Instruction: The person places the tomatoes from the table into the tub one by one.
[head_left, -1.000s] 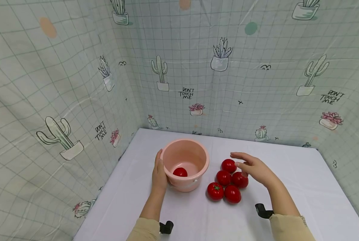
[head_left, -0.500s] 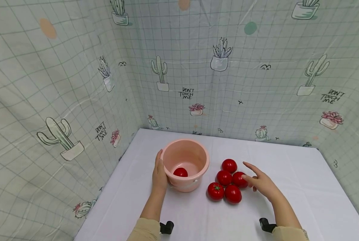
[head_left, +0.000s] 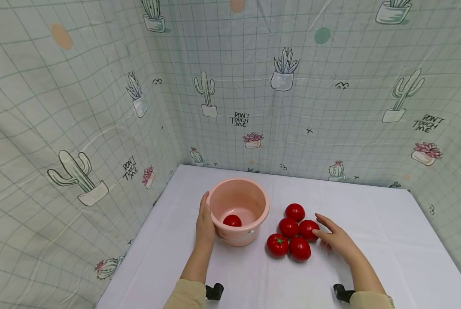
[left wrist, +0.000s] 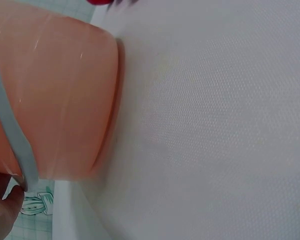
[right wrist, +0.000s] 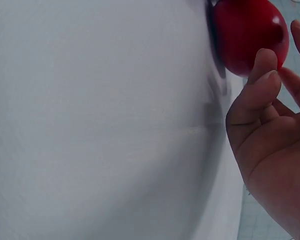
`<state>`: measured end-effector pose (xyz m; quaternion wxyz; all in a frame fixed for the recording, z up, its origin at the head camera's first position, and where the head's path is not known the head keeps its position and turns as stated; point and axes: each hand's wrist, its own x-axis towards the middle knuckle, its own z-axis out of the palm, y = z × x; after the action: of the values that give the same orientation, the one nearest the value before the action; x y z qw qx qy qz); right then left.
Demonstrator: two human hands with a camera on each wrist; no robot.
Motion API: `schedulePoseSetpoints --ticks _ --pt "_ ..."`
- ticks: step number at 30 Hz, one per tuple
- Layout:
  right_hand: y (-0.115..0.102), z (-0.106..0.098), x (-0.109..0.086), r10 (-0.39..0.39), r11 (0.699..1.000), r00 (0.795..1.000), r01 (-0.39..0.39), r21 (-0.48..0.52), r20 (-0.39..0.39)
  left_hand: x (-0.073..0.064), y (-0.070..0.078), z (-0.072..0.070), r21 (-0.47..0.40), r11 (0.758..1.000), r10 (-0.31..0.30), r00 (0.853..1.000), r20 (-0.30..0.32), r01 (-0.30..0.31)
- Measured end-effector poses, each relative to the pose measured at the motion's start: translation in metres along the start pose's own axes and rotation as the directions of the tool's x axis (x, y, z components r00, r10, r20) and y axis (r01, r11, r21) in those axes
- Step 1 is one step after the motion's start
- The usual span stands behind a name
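Note:
A pale pink bucket (head_left: 259, 226) stands on the table with one red tomato (head_left: 232, 220) inside. My left hand (head_left: 205, 225) rests along its left outer side, the fingers fairly straight; in the left wrist view the fingertips lie by the grey-looking handle (left wrist: 16, 135). Several more red tomatoes lie in a cluster right of the bucket. The nearest to my right hand (head_left: 336, 240) is the right-hand tomato (head_left: 308, 230). That hand is spread beside it, thumb close to its side. In the right wrist view the fingers stand near a tomato (right wrist: 250, 35); contact is unclear.
A front tomato (head_left: 277, 245) shows its green stem; another tomato (head_left: 299, 249) sits beside it. The back tomato (head_left: 294, 212) lies farthest away. White cloth covers the table (head_left: 385, 231), and a cactus-print curtain (head_left: 230, 94) hangs behind and at the left.
My right hand has drawn back to the right and nearer to me, from above the tomatoes to beside the right-hand one. My left hand and the bucket have stayed in place.

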<state>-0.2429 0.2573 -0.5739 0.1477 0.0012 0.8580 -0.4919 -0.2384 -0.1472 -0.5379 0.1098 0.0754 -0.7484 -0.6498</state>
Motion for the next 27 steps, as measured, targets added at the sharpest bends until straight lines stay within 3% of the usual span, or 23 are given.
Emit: schedulePoseSetpoints --ticks 27 --pt "0.011 0.011 -0.002 0.022 1.000 1.000 -0.022 0.013 -0.012 0.000 -0.002 0.001 0.005 1.000 0.015 1.000 -0.010 -0.014"
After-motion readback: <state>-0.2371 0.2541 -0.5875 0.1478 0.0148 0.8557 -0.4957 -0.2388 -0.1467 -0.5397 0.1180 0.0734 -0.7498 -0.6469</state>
